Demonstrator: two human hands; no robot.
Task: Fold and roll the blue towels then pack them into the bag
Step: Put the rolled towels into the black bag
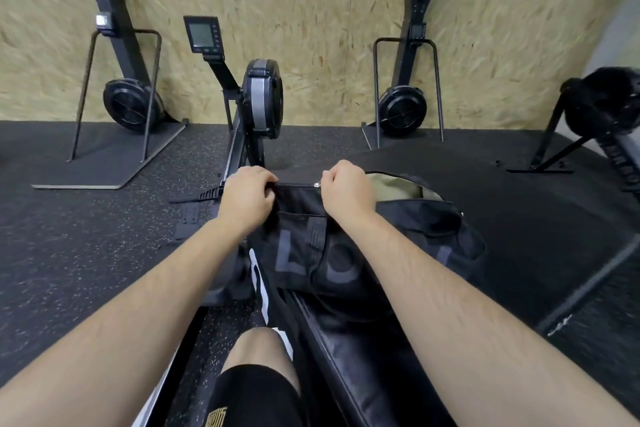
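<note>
A black duffel bag (332, 253) with large grey letters lies on a black bench in front of me. My left hand (247, 196) grips the bag's left end by the zipper line. My right hand (346, 189) pinches the silver zipper pull (317, 184) along the top. Right of that hand the bag gapes, showing an olive-green lining or cloth (398, 185) inside. No blue towel shows anywhere in view.
A rowing machine (259, 97) with a monitor stands straight ahead on the speckled rubber floor. Two ski-type machines (128, 104) (403, 111) lean against the chipboard wall. Another machine (602, 104) sits at the right. My knee (259, 350) shows below.
</note>
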